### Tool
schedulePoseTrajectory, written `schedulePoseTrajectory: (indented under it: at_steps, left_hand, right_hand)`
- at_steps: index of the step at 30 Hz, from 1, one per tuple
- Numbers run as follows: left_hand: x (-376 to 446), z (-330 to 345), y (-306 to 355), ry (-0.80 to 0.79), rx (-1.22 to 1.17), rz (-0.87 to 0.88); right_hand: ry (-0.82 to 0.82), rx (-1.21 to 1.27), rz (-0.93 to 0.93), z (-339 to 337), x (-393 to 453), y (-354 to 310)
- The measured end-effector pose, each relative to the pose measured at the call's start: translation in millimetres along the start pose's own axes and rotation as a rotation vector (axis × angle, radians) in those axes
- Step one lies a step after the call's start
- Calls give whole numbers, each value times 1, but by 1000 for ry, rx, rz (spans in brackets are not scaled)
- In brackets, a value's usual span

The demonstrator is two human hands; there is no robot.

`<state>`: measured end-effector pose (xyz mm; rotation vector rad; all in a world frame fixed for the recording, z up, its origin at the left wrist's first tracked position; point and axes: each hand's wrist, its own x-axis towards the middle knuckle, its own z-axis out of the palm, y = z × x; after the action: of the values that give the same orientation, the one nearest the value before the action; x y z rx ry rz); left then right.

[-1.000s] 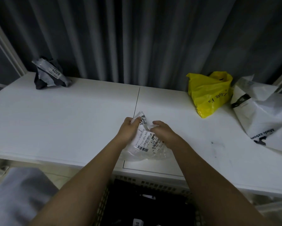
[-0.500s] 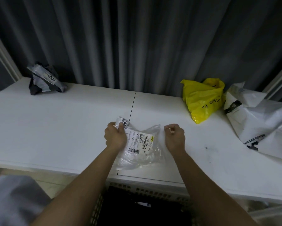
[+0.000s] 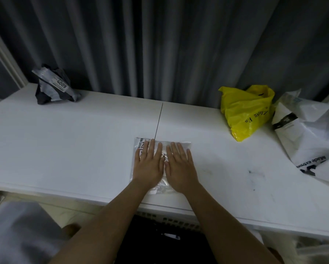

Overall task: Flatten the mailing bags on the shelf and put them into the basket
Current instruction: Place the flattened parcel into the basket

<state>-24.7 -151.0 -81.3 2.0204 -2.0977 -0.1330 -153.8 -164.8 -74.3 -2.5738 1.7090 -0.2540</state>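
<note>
Both hands lie flat, fingers straight, side by side on a clear bag (image 3: 180, 146) near the front edge of the white shelf (image 3: 74, 149). The left hand (image 3: 148, 165) covers its printed label; the right hand (image 3: 180, 166) presses the other half. A crumpled grey bag (image 3: 54, 86) sits far left; a yellow bag (image 3: 245, 111) and white bag (image 3: 310, 138) right. The basket (image 3: 171, 221) stands below.

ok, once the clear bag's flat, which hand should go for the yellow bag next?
Right. The yellow bag sits on the shelf to the right of the clear bag, on the right hand's side; the left hand would have to cross over it.
</note>
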Motion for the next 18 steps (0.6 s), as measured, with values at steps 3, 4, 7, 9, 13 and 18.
schedulePoseTrajectory:
  at_steps: [3,4,7,9,13,18]
  left_hand:
    - [4,0,0,-29,40,-34]
    - [5,1,-1,-36,47,-38]
    - [9,1,-1,-68,56,-49]
    - [12,2,-1,-102,51,-63]
    - [19,-4,-1,-174,42,-58]
    - [16,-2,-2,-155,86,-40]
  right_hand:
    - [-23,-31,-23,0,8,0]
    - [-36,-23,-32,2,11,-1]
    - [-51,7,-52,3,13,1]
    - [-80,34,-20,5,14,1]
    - [-187,76,84,5,21,0]
    - [-154,54,77,10,18,0]
